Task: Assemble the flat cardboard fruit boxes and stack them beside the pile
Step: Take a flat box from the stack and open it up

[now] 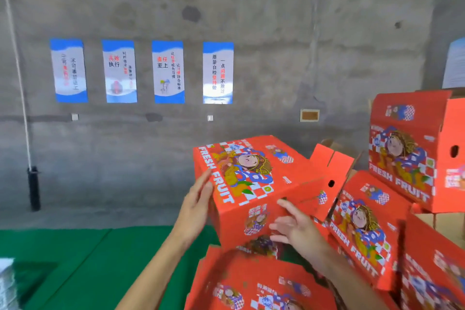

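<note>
Nearest you lies the flat pile [256, 282], red printed sheets low in the middle of the view, so there is folding left to do. Just above it you have a formed box [251, 184] between both hands, tilted, one corner toward you. Your left hand [198, 199] presses its left side with straight fingers; your right hand [294, 226] lies spread on the near face, fingers loose, gripping nothing. One end flap [329, 173] looks open at the right, so I judge this box nearly done but not yet stacked. Close to the right, built boxes [362, 229] crowd in, with the top box [412, 148] higher up; those edges leave little swing room there. To the left the green table [75, 259] gives open room. Beyond is the wall [264, 33] with posters [168, 72].
</note>
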The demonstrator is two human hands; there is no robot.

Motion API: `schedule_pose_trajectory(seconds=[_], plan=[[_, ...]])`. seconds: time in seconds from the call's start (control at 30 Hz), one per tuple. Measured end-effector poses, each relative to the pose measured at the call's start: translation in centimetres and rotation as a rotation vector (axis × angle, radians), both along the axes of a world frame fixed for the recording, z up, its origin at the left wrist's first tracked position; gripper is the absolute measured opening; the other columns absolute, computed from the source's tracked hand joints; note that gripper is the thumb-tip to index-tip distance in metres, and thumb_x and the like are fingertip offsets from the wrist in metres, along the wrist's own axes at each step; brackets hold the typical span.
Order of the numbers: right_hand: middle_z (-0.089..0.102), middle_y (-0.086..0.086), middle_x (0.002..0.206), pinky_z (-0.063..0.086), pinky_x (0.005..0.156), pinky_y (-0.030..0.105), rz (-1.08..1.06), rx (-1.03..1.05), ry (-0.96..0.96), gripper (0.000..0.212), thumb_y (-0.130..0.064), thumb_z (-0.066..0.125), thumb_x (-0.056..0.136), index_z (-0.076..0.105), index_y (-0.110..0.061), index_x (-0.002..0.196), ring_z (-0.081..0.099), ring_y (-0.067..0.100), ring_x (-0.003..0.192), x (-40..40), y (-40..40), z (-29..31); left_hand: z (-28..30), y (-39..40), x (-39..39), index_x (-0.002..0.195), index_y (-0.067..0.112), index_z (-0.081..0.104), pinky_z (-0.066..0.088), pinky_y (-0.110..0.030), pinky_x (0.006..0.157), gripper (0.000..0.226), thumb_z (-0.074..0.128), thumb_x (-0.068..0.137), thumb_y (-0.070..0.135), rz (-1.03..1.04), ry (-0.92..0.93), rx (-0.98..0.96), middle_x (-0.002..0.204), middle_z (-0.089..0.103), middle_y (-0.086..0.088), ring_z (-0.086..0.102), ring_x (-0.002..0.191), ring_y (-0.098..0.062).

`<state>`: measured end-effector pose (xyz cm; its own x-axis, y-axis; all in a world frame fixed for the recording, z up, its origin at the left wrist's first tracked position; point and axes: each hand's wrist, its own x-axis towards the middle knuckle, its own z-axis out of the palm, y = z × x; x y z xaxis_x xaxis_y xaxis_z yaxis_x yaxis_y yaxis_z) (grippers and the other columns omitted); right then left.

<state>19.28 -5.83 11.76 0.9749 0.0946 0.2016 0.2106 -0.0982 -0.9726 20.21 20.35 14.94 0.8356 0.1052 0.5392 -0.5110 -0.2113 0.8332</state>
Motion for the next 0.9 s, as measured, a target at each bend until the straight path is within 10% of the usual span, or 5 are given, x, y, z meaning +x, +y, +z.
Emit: schedule_pose_trajectory(seconds=[0.17, 0.3, 0.47, 0.9], plan=[[0.033, 0.005, 0.131, 0.050, 0.106, 0.035, -0.306, -0.401, -0.525, 0.051, -0.010, 0.061, 0.101, 0.051, -0.039, 0.142, 0.064, 0.024, 0.111, 2.7, 0.1, 4.4, 1.9, -7.1, 2.9, 0.152, 0.036, 0.047, 0.030, -0.010, 0.116, 0.074, 0.072, 0.085, 0.053, -0.180, 0.003, 0.089, 0.163, 0.027, 0.012, 0.030, 0.143, 0.017], [0.029, 0.004, 0.133, 0.040, 0.113, 0.037, -0.508, -0.610, -0.637, 0.052, -0.014, 0.063, 0.098, 0.054, -0.024, 0.148, 0.057, 0.031, 0.122, 5.6, -3.2, 9.3, 5.5, -11.7, 8.3, 0.158, 0.025, 0.037, 0.034, -0.038, 0.124, 0.084, 0.080, 0.088, 0.010, -0.277, -0.102, 0.081, 0.161, 0.033, 0.002, 0.035, 0.150, -0.006], [0.029, 0.017, 0.142, 0.038, 0.113, 0.035, -0.632, -0.751, -0.625, 0.058, -0.018, 0.061, 0.100, 0.045, -0.030, 0.155, 0.050, 0.038, 0.130, 9.3, -9.0, 14.5, 10.2, -18.3, 15.3, 0.153, 0.028, 0.042, 0.039, -0.052, 0.120, 0.071, 0.072, 0.093, 0.003, -0.388, -0.169, -0.006, 0.158, 0.047, -0.001, 0.046, 0.146, -0.022], [0.016, 0.024, 0.160, 0.038, 0.116, 0.044, -0.798, -0.976, -0.471, 0.070, -0.021, 0.056, 0.101, 0.025, -0.037, 0.162, 0.025, 0.037, 0.150, 15.4, -19.9, 16.4, 9.4, -30.9, 22.8, 0.152, 0.018, 0.046, 0.037, -0.035, 0.122, 0.073, 0.046, 0.092, -0.024, -0.441, -0.124, 0.080, 0.150, 0.055, 0.003, 0.053, 0.136, -0.001]])
